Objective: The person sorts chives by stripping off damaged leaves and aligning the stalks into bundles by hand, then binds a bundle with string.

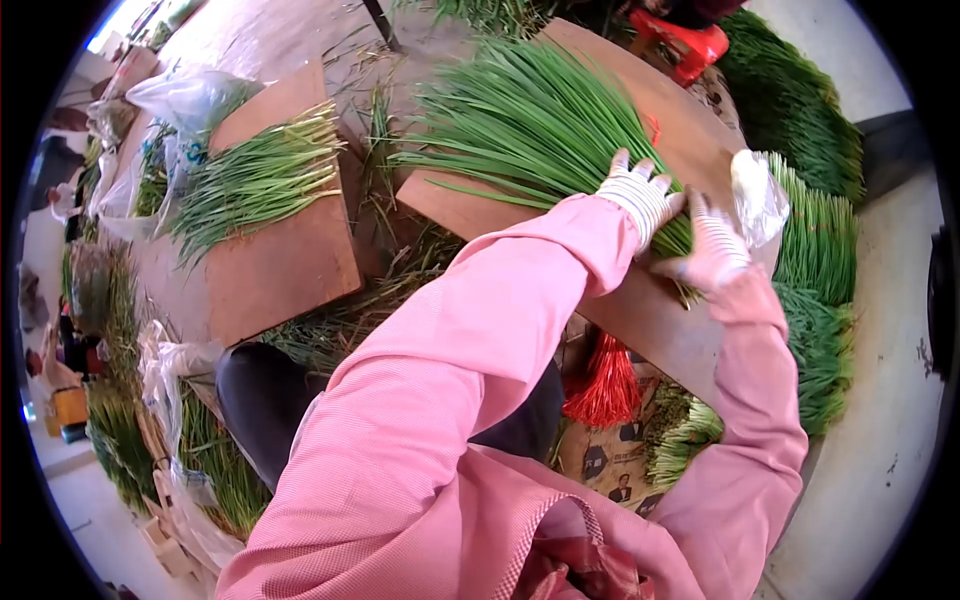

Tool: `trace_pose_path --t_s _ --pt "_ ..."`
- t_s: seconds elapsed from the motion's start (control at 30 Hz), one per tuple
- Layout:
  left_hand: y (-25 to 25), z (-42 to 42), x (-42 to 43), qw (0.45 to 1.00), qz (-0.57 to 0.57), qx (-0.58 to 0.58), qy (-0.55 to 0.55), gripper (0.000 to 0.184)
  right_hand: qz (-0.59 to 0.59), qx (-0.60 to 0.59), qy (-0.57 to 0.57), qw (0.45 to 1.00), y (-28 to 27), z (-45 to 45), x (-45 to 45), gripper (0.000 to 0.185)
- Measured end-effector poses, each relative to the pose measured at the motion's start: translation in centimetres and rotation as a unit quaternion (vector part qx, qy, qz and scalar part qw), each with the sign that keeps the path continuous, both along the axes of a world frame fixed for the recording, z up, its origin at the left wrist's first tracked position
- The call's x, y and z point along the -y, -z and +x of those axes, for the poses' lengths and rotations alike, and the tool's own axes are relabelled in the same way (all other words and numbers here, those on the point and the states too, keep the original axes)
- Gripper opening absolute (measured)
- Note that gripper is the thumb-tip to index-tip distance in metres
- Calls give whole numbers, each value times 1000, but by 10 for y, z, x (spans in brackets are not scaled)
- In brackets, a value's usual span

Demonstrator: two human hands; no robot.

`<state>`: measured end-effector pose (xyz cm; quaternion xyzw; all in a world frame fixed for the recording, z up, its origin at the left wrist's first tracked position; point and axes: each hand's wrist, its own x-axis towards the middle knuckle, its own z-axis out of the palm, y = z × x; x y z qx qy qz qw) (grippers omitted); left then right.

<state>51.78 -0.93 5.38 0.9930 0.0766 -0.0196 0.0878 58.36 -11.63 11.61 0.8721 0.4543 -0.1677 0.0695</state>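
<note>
A large bunch of chives [540, 125] lies on a brown board [450, 205], leaves fanned to the upper left and stalk ends at the lower right. My left hand [640, 198], in a striped glove, presses over the bunch near its stalk end, fingers curved across it. Beside it my right hand [718, 245], also gloved, touches the stalk ends with its thumb and fingers apart. A bit of red tie [653, 128] shows at the far side of the bunch. Part of the stalks is hidden under both hands.
Another board [285, 265] on the left bears a smaller pile of chives [265, 175]. Red strings [605, 385] hang below my board's near edge. Stacked chives [815, 240] line the right side, beside a clear plastic bag [757, 195]. A red stool [690, 45] stands beyond.
</note>
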Motion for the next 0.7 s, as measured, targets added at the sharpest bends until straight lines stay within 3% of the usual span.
trace_pose_path --t_s 0.07,0.13,0.2,0.27,0.3,0.33,0.43,0.47,0.5,0.53,0.57,0.6,0.63,0.7 --pt "-3 -7 -3 1000 0 22 -1 77 19 60 -14 998 48 21 -7 112" --pt "2 -7 -13 999 -16 42 21 73 172 -172 4 970 93 56 0 110" --pt "13 -13 -14 990 -2 135 36 68 164 -160 14 973 97 47 3 106" --pt "22 -18 -4 987 38 153 21 68 140 -70 -2 988 48 3 11 97" --pt "33 -22 -5 972 18 230 36 69 252 -287 117 917 68 4 8 86" --pt "42 -29 -9 949 -12 310 58 71 289 -391 170 857 79 3 6 76" --pt "27 -33 -20 961 -98 245 84 72 296 -606 301 674 90 25 -2 50" --pt "23 -35 -21 961 -120 233 89 72 294 -644 392 587 90 33 -7 51" --pt "16 -49 -24 954 -135 252 85 65 289 -567 307 708 97 41 -4 66" --pt "12 -68 -30 954 -132 257 78 65 287 -566 300 712 92 45 0 66" --pt "12 -91 -35 942 -121 305 72 61 254 -411 159 861 88 46 4 76" --pt "11 -119 -38 928 -111 351 65 58 205 -230 7 951 84 42 6 86" --pt "11 -152 -39 929 -102 354 33 54 222 -262 57 938 79 35 4 101" --pt "15 -224 -43 930 -103 350 -41 50 91 -157 14 983 73 55 0 105"
